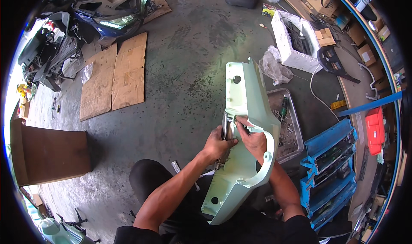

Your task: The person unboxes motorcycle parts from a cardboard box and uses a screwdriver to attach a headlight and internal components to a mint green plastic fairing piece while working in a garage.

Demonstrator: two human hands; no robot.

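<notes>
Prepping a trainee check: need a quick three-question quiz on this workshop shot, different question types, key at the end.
1. True or false: the left hand and the right hand are both at the pale green panel.

2. Which of these lies in the metal tray?
a) a red case
b) a green-handled tool
c) a flattened carton

3. Fill in: the blue toolbox stands on the floor to the person's ____.

Key: 1 true; 2 b; 3 right.
</notes>
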